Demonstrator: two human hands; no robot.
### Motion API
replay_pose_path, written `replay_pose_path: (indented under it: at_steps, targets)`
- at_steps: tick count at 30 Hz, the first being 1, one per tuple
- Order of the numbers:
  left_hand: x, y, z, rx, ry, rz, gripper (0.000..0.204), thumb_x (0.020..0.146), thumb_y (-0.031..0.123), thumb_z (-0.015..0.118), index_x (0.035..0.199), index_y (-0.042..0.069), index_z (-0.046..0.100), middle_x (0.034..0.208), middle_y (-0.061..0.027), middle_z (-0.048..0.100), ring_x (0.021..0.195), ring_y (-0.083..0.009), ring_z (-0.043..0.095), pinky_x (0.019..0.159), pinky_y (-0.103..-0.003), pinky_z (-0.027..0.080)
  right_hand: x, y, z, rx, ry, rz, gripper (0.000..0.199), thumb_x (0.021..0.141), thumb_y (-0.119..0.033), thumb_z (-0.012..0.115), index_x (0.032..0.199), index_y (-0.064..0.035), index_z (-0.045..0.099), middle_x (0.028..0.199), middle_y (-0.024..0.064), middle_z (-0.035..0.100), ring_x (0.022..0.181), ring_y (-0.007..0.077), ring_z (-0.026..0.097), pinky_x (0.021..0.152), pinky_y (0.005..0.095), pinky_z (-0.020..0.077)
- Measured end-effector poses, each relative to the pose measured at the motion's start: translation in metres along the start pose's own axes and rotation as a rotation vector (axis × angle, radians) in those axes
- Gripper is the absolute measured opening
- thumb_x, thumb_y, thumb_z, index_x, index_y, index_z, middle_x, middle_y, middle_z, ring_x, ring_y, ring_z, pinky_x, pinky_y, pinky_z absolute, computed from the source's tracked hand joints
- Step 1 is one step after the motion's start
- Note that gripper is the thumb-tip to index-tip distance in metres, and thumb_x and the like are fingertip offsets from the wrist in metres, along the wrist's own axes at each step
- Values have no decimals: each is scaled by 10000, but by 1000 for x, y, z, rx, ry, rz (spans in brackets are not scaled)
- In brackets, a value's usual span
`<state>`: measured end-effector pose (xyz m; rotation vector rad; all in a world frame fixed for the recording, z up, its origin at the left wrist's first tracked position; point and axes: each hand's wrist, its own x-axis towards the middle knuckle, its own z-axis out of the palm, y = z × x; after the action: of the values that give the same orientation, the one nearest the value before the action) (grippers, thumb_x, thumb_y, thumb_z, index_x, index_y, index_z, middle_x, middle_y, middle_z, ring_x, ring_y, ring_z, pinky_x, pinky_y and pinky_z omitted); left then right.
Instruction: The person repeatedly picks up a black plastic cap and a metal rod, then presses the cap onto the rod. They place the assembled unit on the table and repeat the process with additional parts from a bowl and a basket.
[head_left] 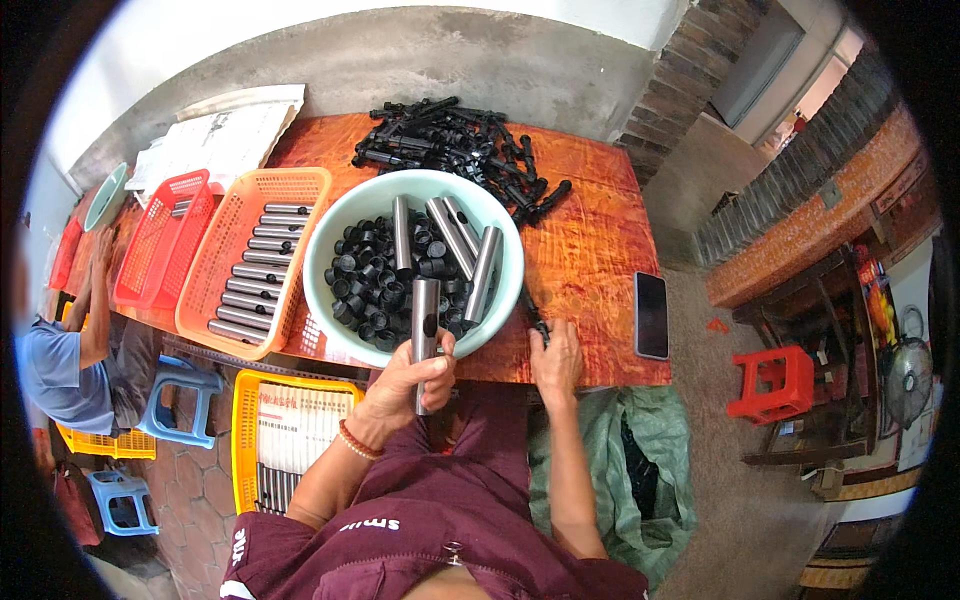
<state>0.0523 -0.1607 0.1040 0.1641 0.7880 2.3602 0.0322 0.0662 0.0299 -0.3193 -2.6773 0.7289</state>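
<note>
Upright in my left hand (408, 384) is a silver metal tube (425, 308) with a dark hole in its side. My fingers wrap its lower part, in front of the near rim of a pale green basin (318, 225). Many black plastic caps (372, 285) fill the basin, and several more metal tubes (484, 275) lie on them. Beside the basin, low over the table's near edge, my right hand (557, 362) is closed on a slim black plastic part (537, 318). Its lower end is hidden by the fingers.
A heap of black plastic parts (450, 145) lies behind the basin. An orange basket (322, 190) of tubes and a red basket (160, 245) stand left. A phone (651, 315) lies right. A yellow crate (243, 420) stands below. Another person (70, 365) sits far left.
</note>
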Motion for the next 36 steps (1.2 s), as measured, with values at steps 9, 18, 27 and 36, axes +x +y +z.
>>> replay_pose_path:
  at_steps: [9, 18, 27, 36]
  targets:
    - [4, 8, 4, 61, 50, 61, 278, 796, 171, 665, 974, 74, 474, 670, 2, 459, 456, -63, 397, 405, -197, 326, -7, 22, -118, 646, -273, 105, 202, 805, -61, 601, 986, 26, 606, 779, 36, 554, 659, 117, 527, 616, 256, 426]
    - [13, -22, 17, 452, -50, -192, 294, 784, 206, 695, 979, 39, 552, 731, 5, 553, 461, -42, 474, 404, -163, 384, -3, -10, -168, 478, -595, -360, 257, 708, -72, 676, 947, 9, 631, 861, 99, 615, 823, 218, 598, 747, 299, 455]
    - [7, -35, 16, 310, 47, -178, 275, 752, 151, 714, 954, 40, 563, 771, -77, 648, 464, -36, 477, 418, -156, 382, -31, -18, -105, 1396, -423, 111, 605, 718, -3, 691, 1251, 7, 405, 1057, 65, 530, 932, 135, 546, 838, 270, 457]
    - [9, -54, 22, 461, 169, -61, 242, 743, 120, 724, 907, 48, 560, 717, -4, 597, 496, -32, 475, 432, -164, 382, -51, -45, -76, 1721, -284, 304, 366, 940, -229, 454, 1223, 1, 427, 999, 87, 551, 930, 177, 551, 851, 328, 461]
